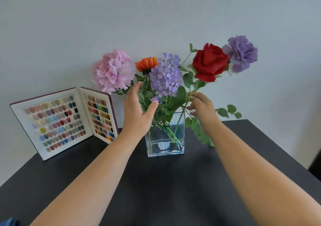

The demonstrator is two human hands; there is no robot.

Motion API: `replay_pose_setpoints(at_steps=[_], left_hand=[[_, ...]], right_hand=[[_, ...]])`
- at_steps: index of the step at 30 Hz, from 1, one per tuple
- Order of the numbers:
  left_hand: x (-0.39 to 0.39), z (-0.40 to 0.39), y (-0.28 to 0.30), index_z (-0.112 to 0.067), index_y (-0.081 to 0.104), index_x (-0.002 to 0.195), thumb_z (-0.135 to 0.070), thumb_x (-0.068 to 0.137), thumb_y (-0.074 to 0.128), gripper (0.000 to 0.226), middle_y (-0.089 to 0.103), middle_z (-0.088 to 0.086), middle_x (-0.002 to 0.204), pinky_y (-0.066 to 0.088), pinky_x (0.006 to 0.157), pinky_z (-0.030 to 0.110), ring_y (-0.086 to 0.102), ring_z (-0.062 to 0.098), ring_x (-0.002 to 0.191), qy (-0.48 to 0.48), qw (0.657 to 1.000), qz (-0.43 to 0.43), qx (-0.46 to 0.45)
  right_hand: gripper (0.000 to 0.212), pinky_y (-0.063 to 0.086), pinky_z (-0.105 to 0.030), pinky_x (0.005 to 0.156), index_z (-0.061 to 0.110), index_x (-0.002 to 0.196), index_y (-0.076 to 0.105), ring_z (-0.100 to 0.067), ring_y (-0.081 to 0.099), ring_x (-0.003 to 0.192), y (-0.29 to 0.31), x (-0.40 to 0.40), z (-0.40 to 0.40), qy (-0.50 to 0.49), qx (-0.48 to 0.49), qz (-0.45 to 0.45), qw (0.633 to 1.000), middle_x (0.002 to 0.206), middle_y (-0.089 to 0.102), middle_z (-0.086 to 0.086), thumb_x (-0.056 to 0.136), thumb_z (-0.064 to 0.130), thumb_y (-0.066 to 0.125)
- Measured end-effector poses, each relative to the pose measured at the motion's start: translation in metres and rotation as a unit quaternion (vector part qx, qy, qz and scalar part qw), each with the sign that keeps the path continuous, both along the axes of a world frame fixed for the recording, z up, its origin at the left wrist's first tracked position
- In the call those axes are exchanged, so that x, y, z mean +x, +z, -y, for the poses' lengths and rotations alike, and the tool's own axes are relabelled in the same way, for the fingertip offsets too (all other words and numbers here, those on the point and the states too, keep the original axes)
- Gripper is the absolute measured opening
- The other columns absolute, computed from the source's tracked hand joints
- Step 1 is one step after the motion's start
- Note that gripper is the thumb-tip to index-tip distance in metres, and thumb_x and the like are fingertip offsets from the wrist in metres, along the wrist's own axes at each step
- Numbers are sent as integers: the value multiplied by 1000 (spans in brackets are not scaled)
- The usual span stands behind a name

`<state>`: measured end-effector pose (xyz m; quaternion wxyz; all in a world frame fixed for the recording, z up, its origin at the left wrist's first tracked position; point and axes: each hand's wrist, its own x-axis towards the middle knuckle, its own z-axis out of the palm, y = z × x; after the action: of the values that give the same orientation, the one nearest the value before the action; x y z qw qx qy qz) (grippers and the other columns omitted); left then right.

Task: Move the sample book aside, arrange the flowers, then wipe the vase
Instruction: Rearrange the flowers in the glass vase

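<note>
- The flowers (pixel 166 79) are kept in the glass vase (pixel 165 139), mid-table.
- Their stems are touched by the left hand (pixel 139 111), fingers spread wide.
- The rose stem (pixel 189 99) is pinched by the right hand (pixel 202 108).
- The sample book (pixel 64 121) is stood open at the left.

I see the sample book (pixel 64 121) standing open at the tabletop's (pixel 173 182) far left edge; mixed flowers (pixel 166 74) fan from the clear square vase (pixel 165 139) near the far edge's middle.
</note>
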<state>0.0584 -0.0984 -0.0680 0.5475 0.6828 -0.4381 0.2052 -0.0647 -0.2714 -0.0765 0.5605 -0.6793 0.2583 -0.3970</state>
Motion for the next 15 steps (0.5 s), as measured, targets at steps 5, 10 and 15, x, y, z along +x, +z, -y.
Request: replay_pose_setpoints(at_steps=[5, 10, 15], left_hand=[[8, -4, -4, -22, 34, 143, -37, 87, 60, 64, 42, -1, 145, 31, 113, 40, 37, 16, 135, -13, 1000, -7, 3], [12, -8, -16, -21, 37, 142, -32, 88, 59, 60, 42, -8, 141, 27, 110, 22, 36, 5, 132, -4, 1000, -21, -16], [12, -8, -16, -22, 37, 142, -28, 90, 57, 57, 40, -13, 139, 24, 105, 13, 35, 1, 130, 0, 1000, -28, -14]], right_hand=[[28, 52, -33, 49, 27, 89, 67, -14, 59, 52, -23, -18, 5, -107, -12, -25, 994, 76, 65, -5, 82, 17, 42], [34, 41, -23, 40, 4, 93, 68, -20, 53, 41, -40, -21, 4, -14, 223, -116, 968, 67, 62, -11, 91, 28, 44], [69, 44, -38, 75, 6, 107, 64, -23, 53, 86, -57, -5, 9, 41, 334, -124, 933, 104, 65, -7, 82, 69, 50]])
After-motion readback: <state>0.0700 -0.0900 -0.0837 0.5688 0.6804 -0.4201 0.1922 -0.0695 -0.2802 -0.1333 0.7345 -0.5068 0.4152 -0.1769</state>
